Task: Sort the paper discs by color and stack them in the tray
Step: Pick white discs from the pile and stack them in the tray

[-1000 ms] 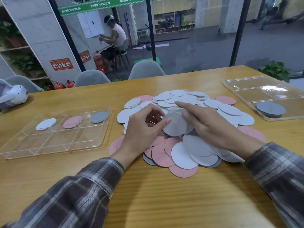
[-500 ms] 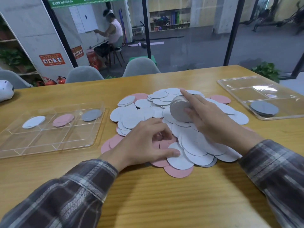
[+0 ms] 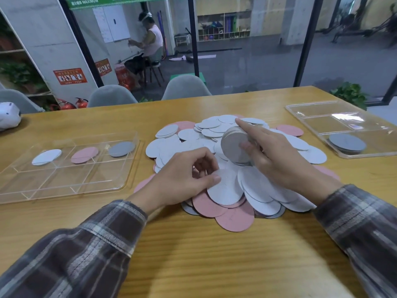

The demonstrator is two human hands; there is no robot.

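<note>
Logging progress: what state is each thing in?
left hand, pinching a white disc on the pile
right hand, gripping a grey disc stack, tilted on edge
disc pile, loose, colors mixed
left tray, three lone discs, separate far compartments
right tray, grey stack lying flat inside

Left hand (image 3: 182, 179) has left the grey stack (image 3: 233, 147) and now seems to pinch a white disc (image 3: 225, 188); right hand (image 3: 277, 160) now holds the stack alone, tilted up
</note>
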